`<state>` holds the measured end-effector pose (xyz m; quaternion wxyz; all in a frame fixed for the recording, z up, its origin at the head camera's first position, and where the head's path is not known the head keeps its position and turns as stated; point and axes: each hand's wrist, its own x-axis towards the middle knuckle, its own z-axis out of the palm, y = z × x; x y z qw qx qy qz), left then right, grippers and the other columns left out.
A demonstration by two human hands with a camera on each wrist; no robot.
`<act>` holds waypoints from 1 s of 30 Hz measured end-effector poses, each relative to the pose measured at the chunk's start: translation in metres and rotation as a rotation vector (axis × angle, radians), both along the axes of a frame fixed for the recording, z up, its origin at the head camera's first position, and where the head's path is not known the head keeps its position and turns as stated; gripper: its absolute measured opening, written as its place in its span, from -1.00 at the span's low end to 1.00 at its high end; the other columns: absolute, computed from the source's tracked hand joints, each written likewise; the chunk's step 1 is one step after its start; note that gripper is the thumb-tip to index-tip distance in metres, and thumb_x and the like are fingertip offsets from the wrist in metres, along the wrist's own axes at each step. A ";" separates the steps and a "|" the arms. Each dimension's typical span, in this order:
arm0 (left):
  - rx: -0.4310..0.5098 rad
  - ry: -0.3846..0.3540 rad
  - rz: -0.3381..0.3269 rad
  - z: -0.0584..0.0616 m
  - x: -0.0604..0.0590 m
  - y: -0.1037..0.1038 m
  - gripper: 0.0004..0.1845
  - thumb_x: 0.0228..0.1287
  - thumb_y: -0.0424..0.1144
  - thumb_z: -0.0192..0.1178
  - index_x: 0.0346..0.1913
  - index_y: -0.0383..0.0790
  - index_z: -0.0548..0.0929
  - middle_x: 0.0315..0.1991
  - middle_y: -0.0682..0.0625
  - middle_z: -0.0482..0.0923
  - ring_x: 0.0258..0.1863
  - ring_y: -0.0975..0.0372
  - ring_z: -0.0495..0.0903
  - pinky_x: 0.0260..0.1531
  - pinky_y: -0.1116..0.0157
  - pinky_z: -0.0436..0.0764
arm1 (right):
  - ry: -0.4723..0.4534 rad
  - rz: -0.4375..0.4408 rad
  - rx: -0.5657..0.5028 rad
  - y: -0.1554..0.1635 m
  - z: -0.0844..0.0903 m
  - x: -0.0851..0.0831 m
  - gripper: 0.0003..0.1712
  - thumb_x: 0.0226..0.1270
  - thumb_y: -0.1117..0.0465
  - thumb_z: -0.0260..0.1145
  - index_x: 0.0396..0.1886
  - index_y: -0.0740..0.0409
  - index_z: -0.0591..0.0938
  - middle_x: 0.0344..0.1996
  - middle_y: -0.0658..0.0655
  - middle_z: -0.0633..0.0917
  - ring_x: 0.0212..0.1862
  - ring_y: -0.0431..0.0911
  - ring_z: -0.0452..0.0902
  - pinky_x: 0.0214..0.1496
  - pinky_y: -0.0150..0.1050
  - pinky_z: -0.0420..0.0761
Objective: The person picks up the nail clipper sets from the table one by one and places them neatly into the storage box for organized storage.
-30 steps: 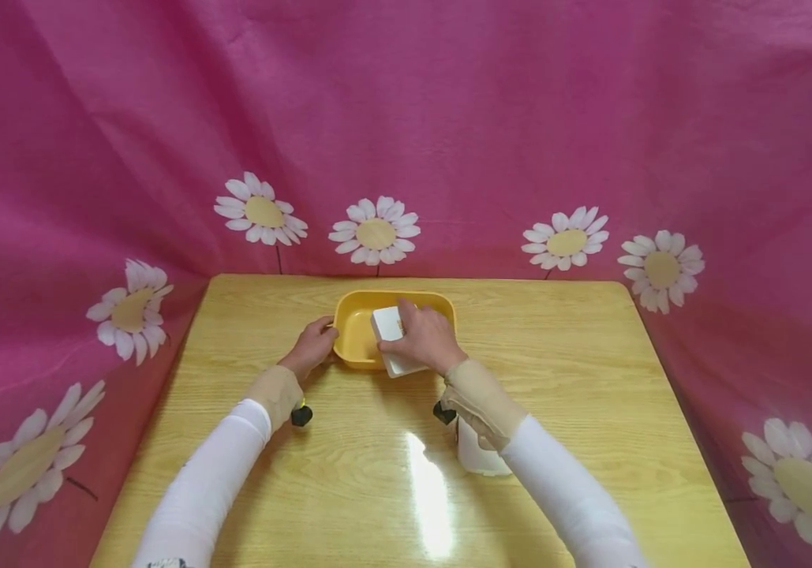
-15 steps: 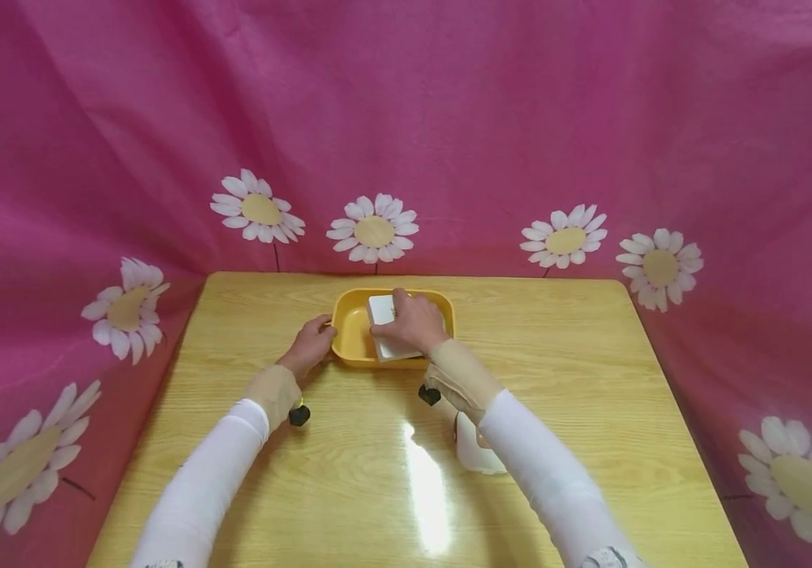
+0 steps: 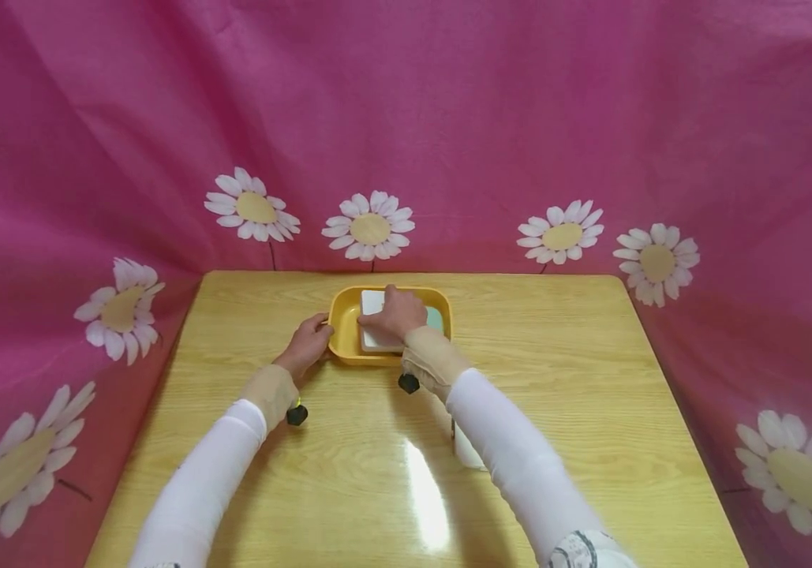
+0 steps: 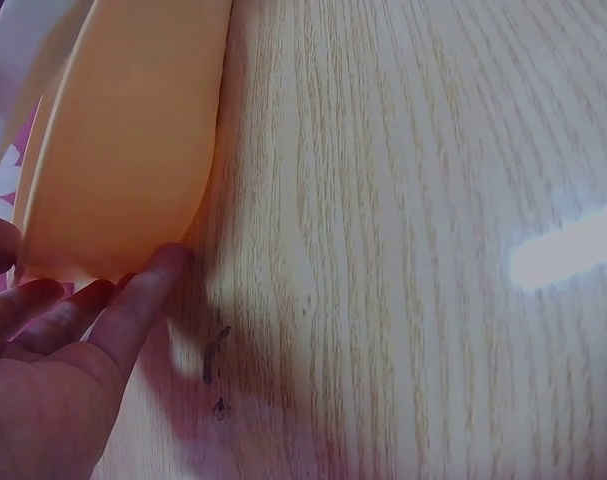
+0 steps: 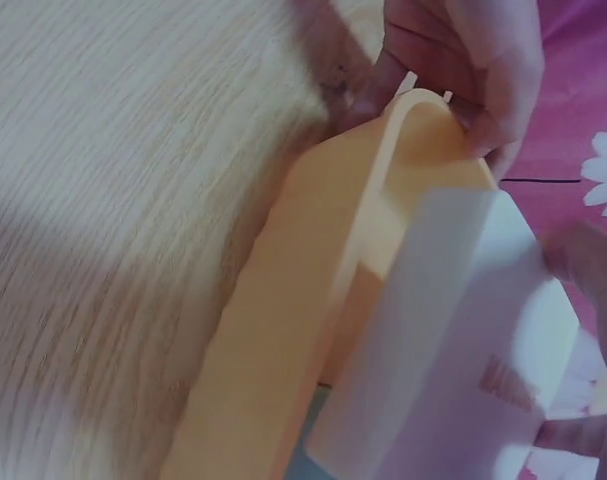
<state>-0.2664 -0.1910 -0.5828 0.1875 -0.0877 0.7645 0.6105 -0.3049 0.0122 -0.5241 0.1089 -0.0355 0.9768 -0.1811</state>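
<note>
A yellow plastic tub (image 3: 344,331) stands near the table's back edge. My left hand (image 3: 308,345) holds its left end, thumb at the rim and fingers against the outer wall, as the left wrist view shows (image 4: 58,370). A white box (image 3: 372,341) with small printing on one face (image 5: 453,330) is inside the tub's outline, gripped by my right hand (image 3: 400,313) from above. Whether the box touches the tub's floor, I cannot tell. To the right of the box, a pale green flat thing (image 3: 435,319) lies in the tub, partly covered by my hand.
A white object (image 3: 467,448) lies on the wooden table (image 3: 555,379), mostly hidden under my right forearm. Pink cloth with daisies (image 3: 448,142) hangs behind the table and at both sides. Dark marks (image 4: 215,365) show on the tabletop near the tub's left end.
My right hand has moved the white box left and back, from overlapping the tub's front rim to within its outline. The pale green thing has come into sight. The left hand stays on the tub.
</note>
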 end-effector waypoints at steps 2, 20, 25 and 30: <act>0.006 -0.008 0.000 0.000 0.001 -0.001 -0.42 0.59 -0.27 -0.14 0.61 -0.26 0.26 0.35 -0.32 0.49 0.02 0.10 0.63 -0.18 0.34 0.68 | -0.006 -0.034 0.010 -0.006 -0.003 -0.002 -0.11 0.12 -0.43 0.49 0.19 0.14 0.59 -0.11 0.21 0.74 -0.02 0.11 0.69 -0.04 -0.04 0.70; -0.006 0.027 -0.017 0.004 0.003 0.001 -0.45 0.61 -0.28 -0.15 0.56 -0.32 0.31 0.32 -0.38 0.52 0.03 0.09 0.67 0.01 0.14 0.74 | -0.047 -0.088 0.101 -0.040 -0.008 -0.009 0.13 0.14 -0.49 0.44 0.52 0.12 0.42 0.10 0.33 0.66 0.09 0.11 0.66 0.05 -0.09 0.71; -0.018 0.053 -0.016 0.001 0.003 -0.004 -0.46 0.61 -0.29 -0.15 0.55 -0.34 0.33 0.29 -0.38 0.53 0.01 0.11 0.64 -0.08 0.23 0.73 | -0.032 -0.067 0.159 -0.056 -0.020 -0.005 0.14 0.11 -0.53 0.43 0.49 0.11 0.46 0.10 0.36 0.62 -0.08 0.06 0.72 -0.13 -0.14 0.75; -0.022 0.048 -0.022 -0.001 0.004 -0.002 -0.47 0.62 -0.27 -0.15 0.55 -0.32 0.35 0.28 -0.36 0.55 -0.03 0.14 0.64 -0.10 0.24 0.72 | -0.043 -0.054 0.189 -0.063 -0.029 -0.004 0.06 0.09 -0.57 0.41 0.34 0.10 0.53 0.03 0.31 0.62 -0.11 0.02 0.70 -0.14 -0.18 0.73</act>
